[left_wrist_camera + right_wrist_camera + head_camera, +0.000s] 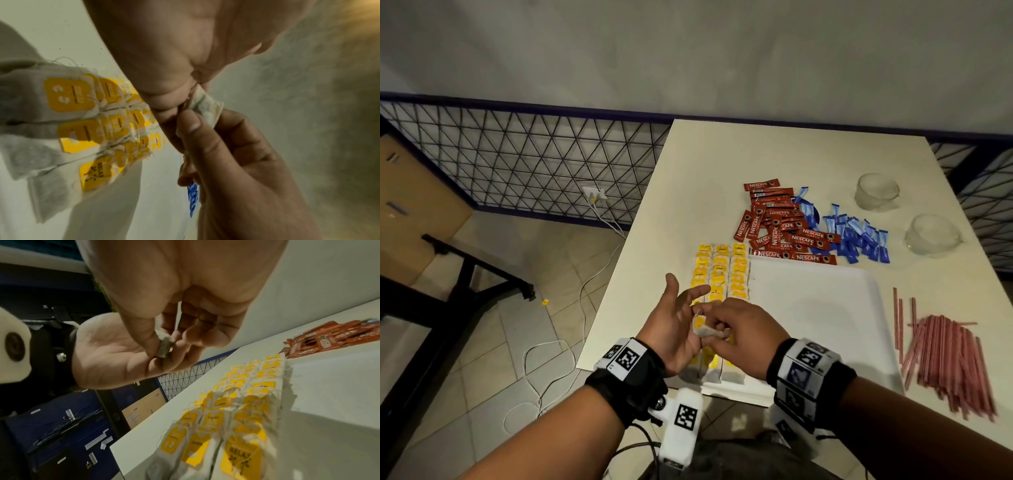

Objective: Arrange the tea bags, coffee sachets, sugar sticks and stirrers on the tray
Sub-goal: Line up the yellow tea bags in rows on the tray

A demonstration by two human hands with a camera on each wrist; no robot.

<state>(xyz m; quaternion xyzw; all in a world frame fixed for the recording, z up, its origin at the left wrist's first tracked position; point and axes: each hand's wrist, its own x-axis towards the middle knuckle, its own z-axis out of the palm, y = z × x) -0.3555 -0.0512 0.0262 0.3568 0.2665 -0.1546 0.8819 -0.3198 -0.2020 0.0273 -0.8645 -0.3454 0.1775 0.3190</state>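
White table (688,164) backed by mesh fence, tea bag (707,331) pinched by right hand (746,334), left hand (674,318) held open beside it, tea-bag rows (719,270) below.

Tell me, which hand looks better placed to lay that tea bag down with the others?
The right hand, I'd guess. Its grip already pinches the tea bag just above the rows of tea bags, while the left hand is open beside it, palm up, holding nothing.
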